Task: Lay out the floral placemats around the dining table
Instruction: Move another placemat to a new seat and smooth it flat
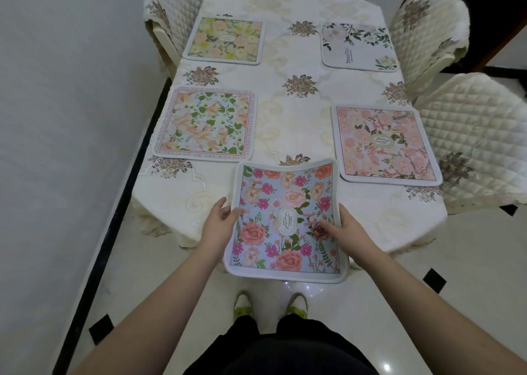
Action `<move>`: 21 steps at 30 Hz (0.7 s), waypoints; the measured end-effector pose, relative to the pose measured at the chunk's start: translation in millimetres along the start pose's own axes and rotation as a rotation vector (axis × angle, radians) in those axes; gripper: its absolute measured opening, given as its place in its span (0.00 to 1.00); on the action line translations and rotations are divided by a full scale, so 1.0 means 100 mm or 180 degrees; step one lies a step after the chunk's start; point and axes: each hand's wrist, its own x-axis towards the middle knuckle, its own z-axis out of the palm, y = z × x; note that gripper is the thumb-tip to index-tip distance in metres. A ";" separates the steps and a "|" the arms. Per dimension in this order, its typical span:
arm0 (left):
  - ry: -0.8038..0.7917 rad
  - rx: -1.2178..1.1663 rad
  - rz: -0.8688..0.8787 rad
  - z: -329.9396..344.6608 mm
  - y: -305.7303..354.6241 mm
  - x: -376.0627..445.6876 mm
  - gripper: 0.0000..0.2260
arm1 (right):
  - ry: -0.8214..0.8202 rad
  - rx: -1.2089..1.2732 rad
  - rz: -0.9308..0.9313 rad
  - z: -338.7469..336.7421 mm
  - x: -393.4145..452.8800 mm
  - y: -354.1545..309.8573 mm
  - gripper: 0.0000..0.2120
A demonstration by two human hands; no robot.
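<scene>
I hold a blue floral placemat (pixel 286 220) with pink flowers over the near end of the dining table (pixel 293 112). My left hand (pixel 221 223) grips its left edge and my right hand (pixel 339 227) grips its right edge. The mat sags a little, its near part hanging past the table's end. Several other placemats lie flat on the cream tablecloth: a yellow-peach one (pixel 225 40) far left, a white one with leaves (pixel 359 46) far right, an orange-and-green one (pixel 205 123) near left, and a pink one (pixel 385 145) near right.
Quilted cream chairs stand at the far left (pixel 168 9), far right (pixel 427 32) and near right (pixel 479 137). A white wall (pixel 71 117) runs close along the table's left side. My feet (pixel 271 306) stand on a glossy tiled floor.
</scene>
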 end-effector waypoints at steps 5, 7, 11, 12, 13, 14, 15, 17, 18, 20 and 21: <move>-0.0346 0.0257 0.0087 -0.09 -0.04 0.02 0.17 | 0.0113 0.0169 0.0111 0.08 -0.15 -0.01 0.17; -0.0587 0.0688 0.0396 -0.14 -0.03 0.02 0.17 | 0.0191 0.0249 0.0159 0.13 -0.23 0.01 0.15; -0.1475 0.1362 0.0718 -0.17 0.01 -0.05 0.35 | 0.0348 0.0552 0.0230 0.26 -0.42 0.06 0.14; -0.1527 0.1479 0.0787 -0.17 0.01 -0.06 0.36 | 0.0388 0.0618 0.0243 0.28 -0.47 0.08 0.14; -0.1511 0.1547 0.0840 -0.16 0.02 -0.05 0.36 | 0.0424 0.0695 0.0250 0.29 -0.53 0.11 0.14; -0.1458 0.1600 0.0893 -0.15 0.03 -0.05 0.34 | 0.0459 0.0786 0.0250 0.29 -0.59 0.15 0.14; -0.1397 0.1648 0.0947 -0.13 0.05 -0.06 0.33 | 0.0510 0.0869 0.0254 0.28 -0.66 0.19 0.14; -0.1347 0.1684 0.1025 -0.06 0.09 -0.09 0.29 | 0.0680 0.0991 0.0274 0.23 -0.80 0.29 0.15; -0.1351 0.1680 0.1054 -0.02 0.11 -0.11 0.28 | 0.0780 0.1043 0.0288 0.20 -0.87 0.34 0.15; -0.1391 0.1675 0.1157 0.12 0.14 -0.19 0.27 | 0.0989 0.1116 0.0296 0.11 -1.01 0.45 0.16; -0.1435 0.1681 0.1223 0.20 0.17 -0.24 0.27 | 0.1098 0.1123 0.0270 0.06 -1.09 0.50 0.15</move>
